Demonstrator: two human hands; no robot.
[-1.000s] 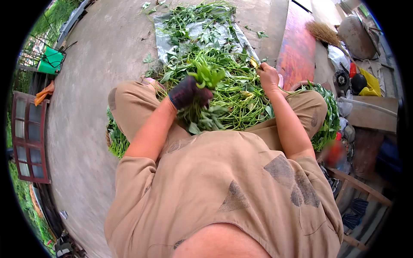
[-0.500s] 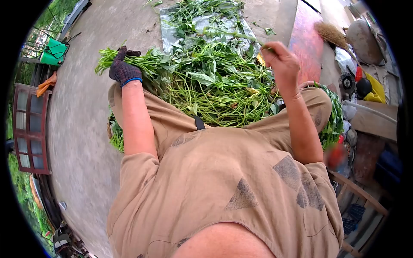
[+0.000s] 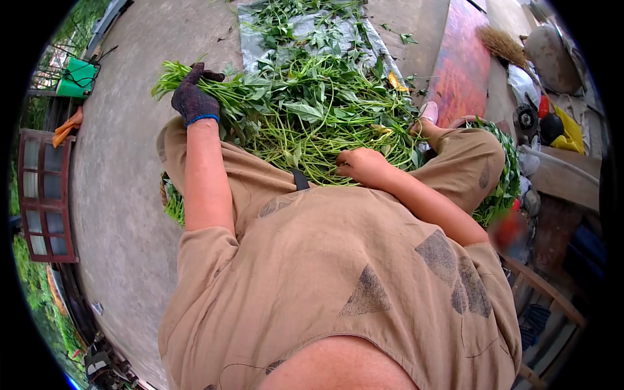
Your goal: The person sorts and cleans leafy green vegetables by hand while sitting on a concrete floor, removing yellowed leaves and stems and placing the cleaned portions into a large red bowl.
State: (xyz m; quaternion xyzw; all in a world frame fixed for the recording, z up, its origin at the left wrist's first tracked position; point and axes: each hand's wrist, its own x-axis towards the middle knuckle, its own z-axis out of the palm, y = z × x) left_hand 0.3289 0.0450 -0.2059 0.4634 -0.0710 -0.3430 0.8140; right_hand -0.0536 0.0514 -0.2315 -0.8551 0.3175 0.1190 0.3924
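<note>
My left hand [image 3: 196, 97], in a dark knitted glove with a blue cuff, is closed around a bunch of leafy green stems [image 3: 170, 79]. The cut-looking ends stick out to the left, and leaves hang to the right. Between my legs lies a large heap of leafy green vines [image 3: 325, 114]. Bare, my right hand [image 3: 365, 166] rests at the near edge of that heap with its fingers bent down onto the stems. Its fingertips are partly hidden, so whether they pinch a stem is unclear.
Beyond the heap, a pale plastic sheet [image 3: 250, 49] carries scattered leafy stems. A reddish board [image 3: 458, 65], a straw broom [image 3: 502, 45] and a yellow bag [image 3: 570, 133] lie to the right. More greens [image 3: 497, 185] sit beside my right leg. At left stand a framed glass panel [image 3: 45, 195] and a green container [image 3: 77, 77].
My right hand has come down from a raised position at the right, where it held a thin stem, to the near edge of the heap. My left hand keeps its bunch, shifted slightly right.
</note>
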